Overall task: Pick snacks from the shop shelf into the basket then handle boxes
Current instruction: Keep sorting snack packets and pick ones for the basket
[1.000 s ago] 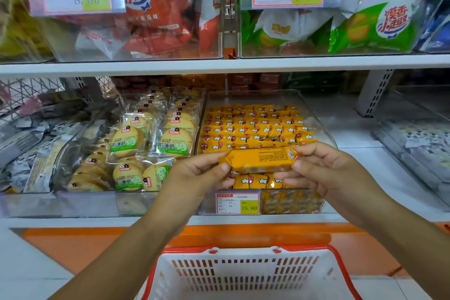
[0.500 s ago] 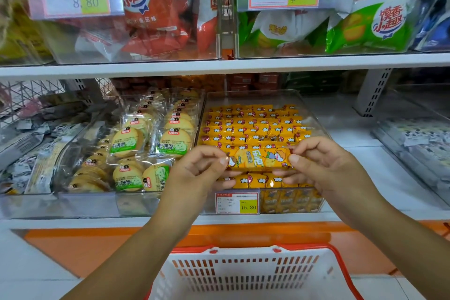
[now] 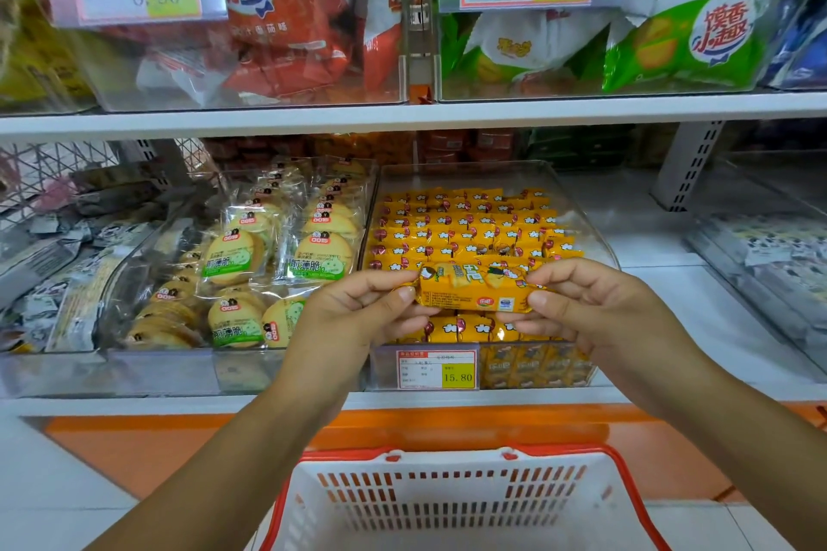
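**Q:** How far along is the picking?
**A:** Early, I judge. My left hand (image 3: 358, 318) and right hand (image 3: 595, 309) each pinch one end of a yellow snack packet (image 3: 474, 293) with curled fingers (image 3: 394, 295), level above its clear bin (image 3: 577, 210). The basket (image 3: 447, 454), at 6 o'clock, shows no snack in its visible part.
**Q:** And the setting?
**A:** White shop shelf (image 3: 662, 282); biscuit packs (image 3: 232, 255) at 9 o'clock; boxes not yet handled.

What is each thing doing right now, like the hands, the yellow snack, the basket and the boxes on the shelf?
left hand: pinching the left end of the snack.
right hand: pinching its right end.
yellow snack: held level in the air, not yet in the basket.
basket: below the hands, bottom out of view.
yellow snack bin: open on top, nearly full.
cookie bin: open on top, stocked with packs.
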Demonstrator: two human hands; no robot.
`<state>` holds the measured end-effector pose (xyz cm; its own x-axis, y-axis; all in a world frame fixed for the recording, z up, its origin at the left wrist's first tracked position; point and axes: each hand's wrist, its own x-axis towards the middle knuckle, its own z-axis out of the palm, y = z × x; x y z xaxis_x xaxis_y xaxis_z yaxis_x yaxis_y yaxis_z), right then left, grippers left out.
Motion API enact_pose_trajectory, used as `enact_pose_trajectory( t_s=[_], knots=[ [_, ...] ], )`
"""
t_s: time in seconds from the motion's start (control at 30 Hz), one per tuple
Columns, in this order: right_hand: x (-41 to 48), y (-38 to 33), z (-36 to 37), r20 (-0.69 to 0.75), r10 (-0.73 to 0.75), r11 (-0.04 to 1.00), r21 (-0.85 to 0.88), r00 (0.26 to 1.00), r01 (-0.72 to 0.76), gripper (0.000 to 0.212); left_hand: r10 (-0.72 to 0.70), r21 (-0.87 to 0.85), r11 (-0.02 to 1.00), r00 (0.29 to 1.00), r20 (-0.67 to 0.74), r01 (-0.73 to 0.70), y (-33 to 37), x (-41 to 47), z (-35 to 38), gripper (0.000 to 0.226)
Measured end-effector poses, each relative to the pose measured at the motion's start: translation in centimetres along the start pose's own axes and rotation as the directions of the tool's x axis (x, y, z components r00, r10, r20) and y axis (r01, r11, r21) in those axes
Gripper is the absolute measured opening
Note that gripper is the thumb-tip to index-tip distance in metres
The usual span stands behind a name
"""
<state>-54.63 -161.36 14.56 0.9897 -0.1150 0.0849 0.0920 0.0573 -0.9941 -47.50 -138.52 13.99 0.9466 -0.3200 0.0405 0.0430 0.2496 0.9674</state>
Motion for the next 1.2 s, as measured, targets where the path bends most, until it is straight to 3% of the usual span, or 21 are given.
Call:
enact_pose_trajectory(
  t_s=[0.1,0.3,0.43,0.57,0.8,0.9,1.2],
  knots=[
    [0.0,0.0,0.0,-0.035,0.009,1.0,-0.003,0.999,-0.009,0.027,-0.013,0.014,1.0,1.0,0.005,0.012,0.0,0.0,0.0,0.021],
    [-0.3,-0.8,0.0,0.007,0.07,0.996,0.06,0.998,-0.071,0.043,-0.022,0.053,0.998,0.998,0.057,0.019,0.3,0.0,-0.4,0.029],
    [-0.4,-0.5,0.2,-0.033,0.058,0.997,-0.057,0.998,-0.06,0.03,0.026,0.113,0.993,1.0,0.002,-0.026,0.1,0.1,-0.4,0.02],
    [-0.2,-0.2,0.1,-0.073,0.029,0.995,-0.089,0.997,-0.035,0.017,0.047,0.176,0.983,0.998,0.034,-0.053,-0.2,0.0,-0.4,0.015],
    [-0.3,0.0,0.7,-0.094,0.006,0.998,-0.054,0.996,-0.012,0.021,0.015,0.123,0.992,1.0,-0.014,-0.013,-0.4,-0.1,0.4,0.009],
    [-0.3,-0.2,1.0,-0.078,-0.024,1.0,0.006,0.997,0.024,0.027,0.034,0.055,0.998,0.999,-0.006,-0.034,-0.2,-0.3,0.4,0.017],
    [-0.4,0.2,0.9,-0.098,-0.031,0.999,-0.016,0.995,0.03,0.007,0.025,0.111,0.994,0.999,-0.048,-0.019,-0.2,-0.2,0.4,0.013]
  ],
)
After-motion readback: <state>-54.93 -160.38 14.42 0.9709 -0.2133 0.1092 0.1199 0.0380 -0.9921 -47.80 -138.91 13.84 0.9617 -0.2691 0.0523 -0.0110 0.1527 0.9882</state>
